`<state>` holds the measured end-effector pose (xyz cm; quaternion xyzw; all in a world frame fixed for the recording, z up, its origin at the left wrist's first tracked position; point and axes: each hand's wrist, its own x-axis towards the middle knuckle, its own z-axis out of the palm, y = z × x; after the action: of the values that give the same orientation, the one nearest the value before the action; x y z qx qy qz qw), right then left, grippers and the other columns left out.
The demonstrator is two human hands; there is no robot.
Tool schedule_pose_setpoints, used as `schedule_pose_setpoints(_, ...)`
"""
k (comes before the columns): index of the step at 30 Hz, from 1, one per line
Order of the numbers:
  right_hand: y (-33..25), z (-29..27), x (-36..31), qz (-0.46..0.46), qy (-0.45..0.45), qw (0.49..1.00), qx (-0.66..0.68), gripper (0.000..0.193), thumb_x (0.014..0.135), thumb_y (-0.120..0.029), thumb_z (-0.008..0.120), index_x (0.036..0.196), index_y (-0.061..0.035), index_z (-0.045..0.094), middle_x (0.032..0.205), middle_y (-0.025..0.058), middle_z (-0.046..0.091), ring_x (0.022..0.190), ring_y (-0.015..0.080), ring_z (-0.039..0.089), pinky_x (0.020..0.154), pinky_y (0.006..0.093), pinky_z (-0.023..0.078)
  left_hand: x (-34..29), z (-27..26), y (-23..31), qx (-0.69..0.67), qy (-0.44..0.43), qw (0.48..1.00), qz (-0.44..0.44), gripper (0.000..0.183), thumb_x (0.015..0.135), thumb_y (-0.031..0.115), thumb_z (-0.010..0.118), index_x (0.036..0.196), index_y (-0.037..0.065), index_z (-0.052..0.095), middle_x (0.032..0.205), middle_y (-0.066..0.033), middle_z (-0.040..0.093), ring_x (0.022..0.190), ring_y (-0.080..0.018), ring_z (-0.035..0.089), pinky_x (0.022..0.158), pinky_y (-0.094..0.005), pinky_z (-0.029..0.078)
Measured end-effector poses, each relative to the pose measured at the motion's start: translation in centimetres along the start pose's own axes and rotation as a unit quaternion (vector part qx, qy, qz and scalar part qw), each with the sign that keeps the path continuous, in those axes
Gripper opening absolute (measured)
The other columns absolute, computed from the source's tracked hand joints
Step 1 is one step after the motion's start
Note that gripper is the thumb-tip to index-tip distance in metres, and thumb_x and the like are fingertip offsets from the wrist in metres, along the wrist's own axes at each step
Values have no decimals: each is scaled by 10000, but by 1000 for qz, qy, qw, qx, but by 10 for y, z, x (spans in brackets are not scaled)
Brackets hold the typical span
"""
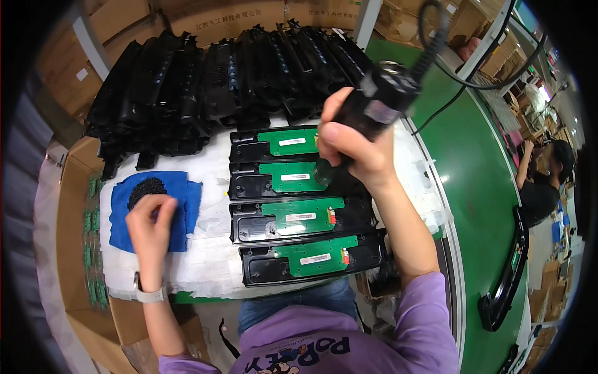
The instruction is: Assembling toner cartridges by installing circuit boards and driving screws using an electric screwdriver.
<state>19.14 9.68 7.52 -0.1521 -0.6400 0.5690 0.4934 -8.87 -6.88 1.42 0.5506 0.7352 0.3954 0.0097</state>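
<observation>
At the near edge of the white-covered tabletop (208, 268) and on toward its middle, four black panels (265, 227) are laid one behind another, each fitted with a green circuit board (317, 255). Toward the left edge, a pile of small black parts (148, 186) is carried on a blue cloth (124, 234); the left hand (151, 224) is held there, fingers bunched, though whether anything is pinched cannot be told. Over the farther panels, a corded black screwdriver (380, 93) is gripped by the right hand (358, 146), fingers wrapped around it. Along the far edge, black plastic housings (218, 81) are heaped
</observation>
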Motion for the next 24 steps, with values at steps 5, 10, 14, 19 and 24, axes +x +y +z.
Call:
schedule_pose_setpoints(5, -19, 4, -4, -104, -71, 959, 255, 219, 815, -147, 520, 979, -15, 459, 549, 48, 440, 404, 138, 420, 454, 293, 395, -3, 41, 58, -358, -168, 911, -119, 78, 819, 65, 648, 832, -11, 661, 755, 2, 629, 672, -33, 534, 599, -166, 418)
schedule_pose_setpoints(10, -29, 12, -9, -155, -62, 932, 321, 233, 853, -215, 486, 1004, -38, 475, 605, 40, 472, 433, 136, 437, 515, 330, 436, -8, 64, 86, -504, -236, 818, -148, 134, 862, 95, 619, 938, -14, 636, 808, -24, 640, 702, -59, 567, 651, -183, 458)
schedule_pose_setpoints(14, -27, 11, -12, -154, -32, 933, 323, 231, 853, -220, 489, 996, -39, 475, 605, 41, 472, 426, 135, 429, 510, 328, 429, -8, 72, 89, -539, -253, 787, -158, 148, 873, 118, 612, 941, -12, 630, 814, -35, 641, 705, -67, 573, 659, -189, 466)
schedule_pose_setpoints(19, -21, 10, -13, -152, -19, 937, 314, 222, 851, -216, 491, 988, -42, 474, 605, 41, 472, 423, 134, 425, 507, 324, 424, -10, 77, 80, -578, -251, 753, -187, 148, 872, 116, 612, 951, -8, 628, 833, -39, 643, 701, -72, 577, 662, -191, 472)
schedule_pose_setpoints(24, -17, 15, -14, -144, -17, 937, 319, 212, 849, -207, 492, 987, -46, 474, 605, 42, 473, 425, 134, 428, 508, 323, 426, -11, 76, 80, -586, -248, 752, -172, 150, 860, 105, 625, 957, -9, 628, 839, -44, 645, 706, -78, 582, 669, -193, 478)
